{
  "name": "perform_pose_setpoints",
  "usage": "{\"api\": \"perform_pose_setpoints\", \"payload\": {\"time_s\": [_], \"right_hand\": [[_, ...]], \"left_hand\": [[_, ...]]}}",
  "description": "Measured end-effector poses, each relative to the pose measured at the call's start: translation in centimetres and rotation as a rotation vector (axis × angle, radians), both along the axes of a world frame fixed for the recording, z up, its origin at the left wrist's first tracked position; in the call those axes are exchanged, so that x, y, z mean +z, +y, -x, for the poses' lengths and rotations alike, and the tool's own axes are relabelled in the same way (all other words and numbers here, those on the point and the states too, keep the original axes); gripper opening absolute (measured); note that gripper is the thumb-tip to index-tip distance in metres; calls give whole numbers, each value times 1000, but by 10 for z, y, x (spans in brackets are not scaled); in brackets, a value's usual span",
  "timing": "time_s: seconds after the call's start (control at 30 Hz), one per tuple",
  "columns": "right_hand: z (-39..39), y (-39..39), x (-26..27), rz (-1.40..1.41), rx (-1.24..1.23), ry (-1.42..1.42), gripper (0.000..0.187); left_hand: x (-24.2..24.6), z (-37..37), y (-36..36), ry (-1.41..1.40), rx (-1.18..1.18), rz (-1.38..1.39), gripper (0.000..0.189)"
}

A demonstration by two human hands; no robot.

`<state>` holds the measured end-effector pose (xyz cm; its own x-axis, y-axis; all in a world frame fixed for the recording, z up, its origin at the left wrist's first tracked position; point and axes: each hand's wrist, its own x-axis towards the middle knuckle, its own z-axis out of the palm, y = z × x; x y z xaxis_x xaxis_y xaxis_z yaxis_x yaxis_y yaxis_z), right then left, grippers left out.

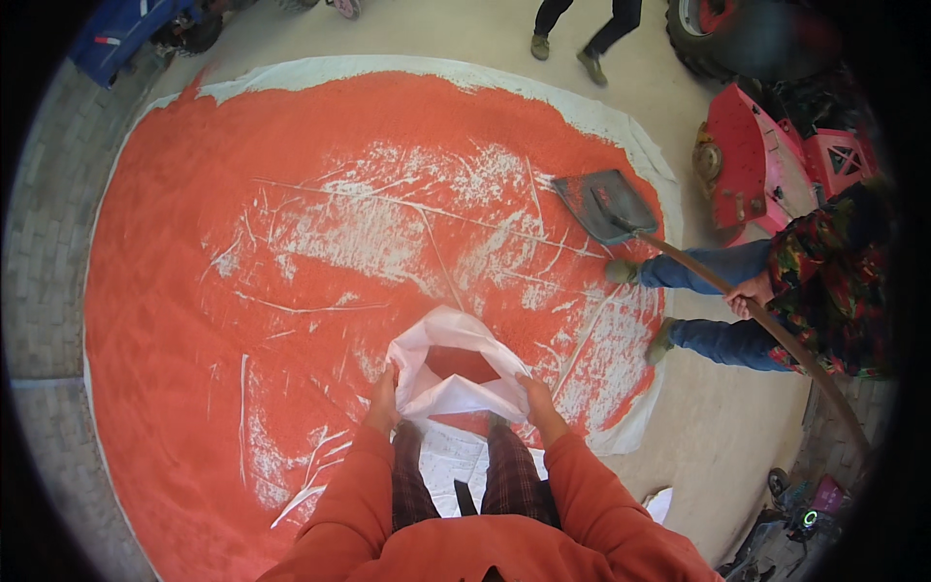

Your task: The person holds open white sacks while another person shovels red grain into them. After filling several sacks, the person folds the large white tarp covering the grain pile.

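Observation:
A white woven sack hangs mouth-up in front of my body, its rim folded outward and red-orange material visible inside. My left hand grips the left side of the rim, and my right hand the right side. Around and beyond the sack, red-orange granular material lies spread over a white sheet, which shows through in scraped patches. To the right, a co-worker's hand holds the wooden handle of a grey shovel; its blade rests on the sheet with some red material on it.
The co-worker stands at the sheet's right edge. Beyond are red machinery and a large tire. Another person's legs are at the top, blue machinery at the upper left, and a parked two-wheeler at the lower right.

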<state>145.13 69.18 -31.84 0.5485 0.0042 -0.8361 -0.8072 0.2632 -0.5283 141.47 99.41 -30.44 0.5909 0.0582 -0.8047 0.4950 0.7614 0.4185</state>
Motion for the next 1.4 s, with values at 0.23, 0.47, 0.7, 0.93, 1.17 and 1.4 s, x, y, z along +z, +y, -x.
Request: {"api": "perform_pose_setpoints", "payload": {"time_s": [0.23,0.47,0.7,0.93,1.17,1.4], "right_hand": [[0,0,-2,-10,-55,41,33],[-2,1,13,-31,-39,42,34],[1,5,9,-20,-46,46,33],[5,3,1,-1,-46,36,33],[4,1,1,-21,-99,46,37],[-9,30,42,129,125,-139,29]], "left_hand": [[-6,1,2,-67,15,-2,46],[9,-2,-2,-34,20,30,46],[-4,-2,1,-66,47,53,44],[-2,2,1,-20,43,31,42],[-22,11,0,-43,51,-8,44],[14,23,16,-69,213,-212,42]]}}
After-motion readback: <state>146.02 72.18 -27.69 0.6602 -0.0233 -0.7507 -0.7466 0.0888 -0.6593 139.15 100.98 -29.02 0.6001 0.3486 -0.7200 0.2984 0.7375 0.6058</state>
